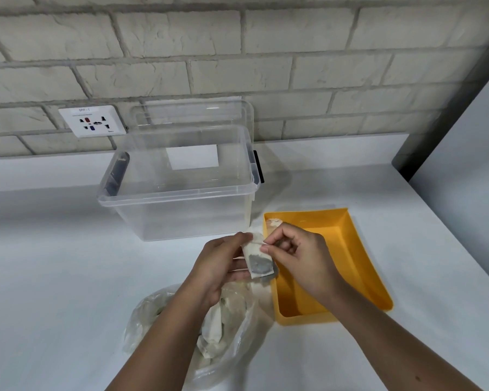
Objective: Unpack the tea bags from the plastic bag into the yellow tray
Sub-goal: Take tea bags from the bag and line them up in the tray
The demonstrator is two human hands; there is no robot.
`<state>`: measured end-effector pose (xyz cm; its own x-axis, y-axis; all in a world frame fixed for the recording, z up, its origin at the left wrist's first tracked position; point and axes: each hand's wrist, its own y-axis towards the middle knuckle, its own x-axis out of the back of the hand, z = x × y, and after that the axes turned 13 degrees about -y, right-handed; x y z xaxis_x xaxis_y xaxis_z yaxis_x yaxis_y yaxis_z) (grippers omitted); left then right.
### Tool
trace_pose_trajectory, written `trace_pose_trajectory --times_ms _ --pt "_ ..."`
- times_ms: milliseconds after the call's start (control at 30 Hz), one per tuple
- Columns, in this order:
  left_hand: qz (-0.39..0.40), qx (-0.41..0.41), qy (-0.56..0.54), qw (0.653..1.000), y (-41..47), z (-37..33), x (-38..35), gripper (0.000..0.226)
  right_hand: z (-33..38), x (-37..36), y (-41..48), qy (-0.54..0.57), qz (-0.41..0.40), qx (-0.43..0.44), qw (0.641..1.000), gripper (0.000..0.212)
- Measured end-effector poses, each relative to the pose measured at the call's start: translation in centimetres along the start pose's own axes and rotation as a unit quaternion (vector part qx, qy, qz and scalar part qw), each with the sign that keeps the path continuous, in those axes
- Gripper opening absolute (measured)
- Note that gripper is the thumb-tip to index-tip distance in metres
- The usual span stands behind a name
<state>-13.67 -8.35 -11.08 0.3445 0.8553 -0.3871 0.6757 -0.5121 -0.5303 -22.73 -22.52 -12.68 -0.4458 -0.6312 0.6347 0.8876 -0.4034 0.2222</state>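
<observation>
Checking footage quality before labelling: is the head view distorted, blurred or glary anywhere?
Head view: wide-angle distortion bows mortar lines of the brick wall; soft light, faint shadow right of the clear bin; held tea bag slightly blurred; no harsh glare.

Glossy yellow plastic tray [362, 249], clear plastic bin [178, 193], papery tea bag [259, 261].

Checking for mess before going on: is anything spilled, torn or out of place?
Nothing stands out. The tea bag held between the left hand and right hand looks whole, and no loose tea shows on the table or in the yellow tray.
</observation>
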Motion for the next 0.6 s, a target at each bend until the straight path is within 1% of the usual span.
trace_pose_trajectory --times_ms 100,233,300,433,467,533,600 --pt "-0.007 -0.005 -0.005 1.0 0.3 0.0 0.1 0.02 -0.1 0.5 -0.1 0.024 0.005 -0.007 1.0 0.009" --pt "-0.027 -0.029 -0.003 0.999 0.3 0.1 0.7 0.015 -1.6 2.4 0.3 0.083 -0.006 -0.068 0.994 0.009" --pt "-0.038 -0.046 0.014 0.998 0.3 0.2 1.0 0.014 -3.1 3.0 0.7 0.067 0.01 -0.099 0.993 0.01" --pt "-0.043 -0.049 0.035 0.997 0.2 0.4 1.2 0.014 -5.5 2.3 1.8 -0.001 0.116 -0.148 0.982 0.011" --pt "-0.042 -0.048 0.034 0.997 0.3 0.5 1.2 0.014 -5.7 1.8 2.1 -0.013 0.131 -0.153 0.979 0.011" --pt "-0.042 -0.048 0.036 0.997 0.3 0.5 1.2 0.014 -5.8 1.0 2.6 -0.032 0.131 -0.154 0.979 0.011" --pt "-0.039 -0.049 0.037 0.997 0.4 0.5 1.2 0.014 -5.8 0.5 3.1 -0.049 0.105 -0.151 0.982 0.011"
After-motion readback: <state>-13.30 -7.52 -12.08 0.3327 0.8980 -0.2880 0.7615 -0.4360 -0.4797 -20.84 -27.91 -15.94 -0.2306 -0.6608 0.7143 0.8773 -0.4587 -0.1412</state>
